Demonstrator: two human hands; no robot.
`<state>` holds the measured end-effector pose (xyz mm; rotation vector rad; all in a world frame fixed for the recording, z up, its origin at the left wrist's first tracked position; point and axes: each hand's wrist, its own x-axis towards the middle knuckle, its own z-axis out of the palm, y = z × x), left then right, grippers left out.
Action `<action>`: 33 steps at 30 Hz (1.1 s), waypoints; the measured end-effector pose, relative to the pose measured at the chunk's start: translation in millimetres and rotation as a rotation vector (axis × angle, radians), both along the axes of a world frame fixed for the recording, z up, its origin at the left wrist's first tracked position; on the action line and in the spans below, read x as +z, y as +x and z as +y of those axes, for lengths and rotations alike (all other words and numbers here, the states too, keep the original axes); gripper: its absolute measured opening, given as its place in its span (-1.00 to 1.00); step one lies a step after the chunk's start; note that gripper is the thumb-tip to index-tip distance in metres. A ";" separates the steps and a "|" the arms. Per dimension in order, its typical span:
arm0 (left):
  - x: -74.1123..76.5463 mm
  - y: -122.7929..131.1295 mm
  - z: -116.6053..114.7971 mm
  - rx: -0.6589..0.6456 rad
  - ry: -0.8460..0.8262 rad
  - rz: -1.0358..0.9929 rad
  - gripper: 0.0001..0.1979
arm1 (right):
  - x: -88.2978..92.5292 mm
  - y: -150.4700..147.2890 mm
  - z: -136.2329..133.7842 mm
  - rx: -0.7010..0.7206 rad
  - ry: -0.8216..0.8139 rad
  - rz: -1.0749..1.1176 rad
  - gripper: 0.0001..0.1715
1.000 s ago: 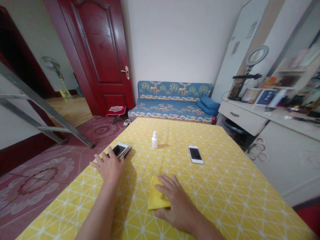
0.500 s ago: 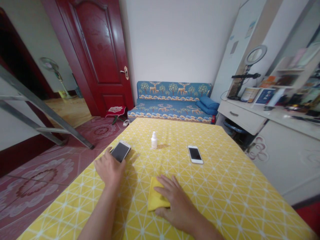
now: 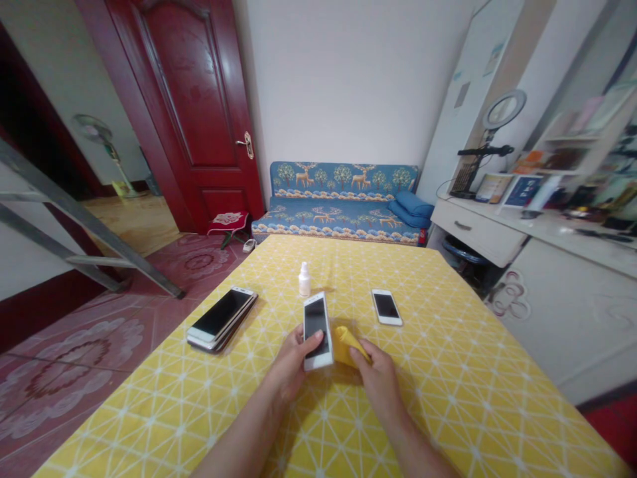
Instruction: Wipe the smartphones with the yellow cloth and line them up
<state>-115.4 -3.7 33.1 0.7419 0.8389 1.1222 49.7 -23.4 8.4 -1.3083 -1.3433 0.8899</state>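
My left hand (image 3: 293,362) grips a white phone (image 3: 316,325) with a dark screen, held up over the middle of the table. My right hand (image 3: 378,372) pinches a folded yellow cloth (image 3: 344,342) right beside the phone's lower edge. A stack of phones (image 3: 221,318) lies at the table's left edge. Another white phone (image 3: 387,307) lies flat to the right, and a small white bottle (image 3: 304,279) stands behind the held phone.
The table wears a yellow cloth with white triangle lines (image 3: 448,372). Beyond it are a blue patterned sofa (image 3: 343,202), a red door (image 3: 194,106), a metal ladder (image 3: 74,219) at the left and a white desk with a ring light (image 3: 502,113) at the right.
My left hand lifted one phone off the stack at the left edge and brought it to the middle. My right hand picked the yellow cloth up from the table to meet it.
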 end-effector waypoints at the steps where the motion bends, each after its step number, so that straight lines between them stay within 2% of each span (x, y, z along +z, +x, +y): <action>1: -1.6 1.7 -1.5 -0.021 -0.044 -0.028 -0.63 | -0.9 3.6 1.8 -0.053 -0.012 0.064 -0.58; 4: -4.7 2.1 -4.2 -0.122 -0.140 -0.095 -0.60 | -2.5 11.1 4.4 -0.154 -0.027 0.178 -0.47; 7: -7.8 1.9 -4.0 -0.271 -0.155 -0.195 -0.57 | -4.0 12.9 4.7 -0.195 -0.030 0.209 -0.46; 10: -10.5 3.8 -3.3 -0.380 -0.170 -0.253 -0.56 | -5.7 12.3 5.0 -0.225 -0.016 0.178 -0.49; 12: -11.0 5.3 -3.7 -0.404 -0.178 -0.263 -0.57 | -6.2 11.9 5.0 -0.222 0.035 0.092 -0.53; 17: -9.8 5.9 -5.3 -0.382 -0.135 -0.312 -0.63 | -2.3 7.9 -0.2 -0.079 0.197 -0.268 -0.69; 21: -11.2 4.0 -4.0 -0.363 -0.081 -0.349 -0.69 | 4.6 2.2 -8.8 -0.004 0.280 -0.468 -0.68; 24: -13.5 2.7 -3.1 -0.303 -0.062 -0.339 -0.74 | 11.2 -1.6 -15.3 0.033 0.389 -0.591 -0.69; 30: -12.5 3.3 -6.3 -0.202 -0.083 -0.168 -0.78 | 19.8 -5.2 -24.3 0.182 0.618 -0.635 -0.66; 33: -7.7 4.5 -9.3 -0.207 -0.095 -0.170 -0.77 | 17.4 -2.8 -20.8 0.196 0.682 -0.631 -0.63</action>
